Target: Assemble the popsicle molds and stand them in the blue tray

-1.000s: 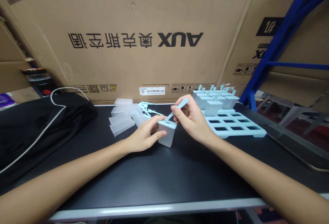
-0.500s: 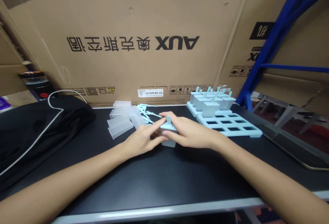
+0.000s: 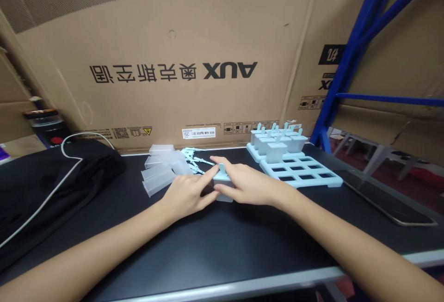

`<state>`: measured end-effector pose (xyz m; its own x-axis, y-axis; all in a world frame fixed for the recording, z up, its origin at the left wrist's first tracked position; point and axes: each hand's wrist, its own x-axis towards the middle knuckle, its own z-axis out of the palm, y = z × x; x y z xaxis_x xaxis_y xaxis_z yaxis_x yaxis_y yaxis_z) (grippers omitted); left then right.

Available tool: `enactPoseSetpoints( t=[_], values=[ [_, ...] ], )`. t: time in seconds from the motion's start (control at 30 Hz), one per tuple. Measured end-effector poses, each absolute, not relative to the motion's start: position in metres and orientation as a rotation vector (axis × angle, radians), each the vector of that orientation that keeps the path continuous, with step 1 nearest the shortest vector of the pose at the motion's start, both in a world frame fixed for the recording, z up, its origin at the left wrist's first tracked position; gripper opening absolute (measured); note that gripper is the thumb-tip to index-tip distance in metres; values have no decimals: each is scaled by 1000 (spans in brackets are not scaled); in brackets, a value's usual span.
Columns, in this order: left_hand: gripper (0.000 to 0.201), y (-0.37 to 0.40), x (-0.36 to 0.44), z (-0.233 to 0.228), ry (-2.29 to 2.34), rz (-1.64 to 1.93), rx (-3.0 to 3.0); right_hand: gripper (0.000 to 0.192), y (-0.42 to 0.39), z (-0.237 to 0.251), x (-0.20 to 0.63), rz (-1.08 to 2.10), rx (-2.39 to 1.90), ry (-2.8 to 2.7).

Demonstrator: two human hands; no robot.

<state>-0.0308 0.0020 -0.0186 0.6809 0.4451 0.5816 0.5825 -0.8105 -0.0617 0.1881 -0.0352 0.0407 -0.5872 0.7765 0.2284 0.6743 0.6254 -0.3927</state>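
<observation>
Between my hands an ice pop mold (image 3: pixel 225 195) stands upright on the black table, a clear cup topped by a pale blue lid with a stick handle. My left hand (image 3: pixel 189 192) grips it from the left, thumb and fingers at the lid's edge. On its other side my right hand (image 3: pixel 244 182) has thumb and fingers around the lid. Behind my hands lies a pile of loose pale blue stick lids (image 3: pixel 194 159). Several clear mold cups (image 3: pixel 158 179) lie heaped to the left of them.
At the right, a pale blue rack (image 3: pixel 305 184) with rectangular holes sits before several assembled molds (image 3: pixel 275 151) in a second rack. A phone-like dark slab (image 3: pixel 385 200) lies farther right. Black cloth (image 3: pixel 93 163) with a white cable covers the left; a large cardboard box (image 3: pixel 156 29) stands behind.
The camera view has shifted slightly. Both hands stay around the same mold, fingers pressed at its lid, with hardly any other movement.
</observation>
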Motion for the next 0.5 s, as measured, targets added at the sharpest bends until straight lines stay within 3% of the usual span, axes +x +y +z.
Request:
enactPoseSetpoints(
  t=[0.17,0.27,0.4,0.5],
  values=[
    [69,0,-28,-17,-978,-564,-2550,75,-34,43,188,247,-1222,-2520],
    [77,0,-26,-16,-1108,-531,-2569,60,-31,60,203,140,-1184,-2568],
    [63,2,-26,-16,-1102,-509,-2625,28,-37,98,253,88,-1174,-2439],
    [48,2,-27,-16,-1054,-510,-2663,25,-46,120,295,24,-1361,-2260]
  ],
)
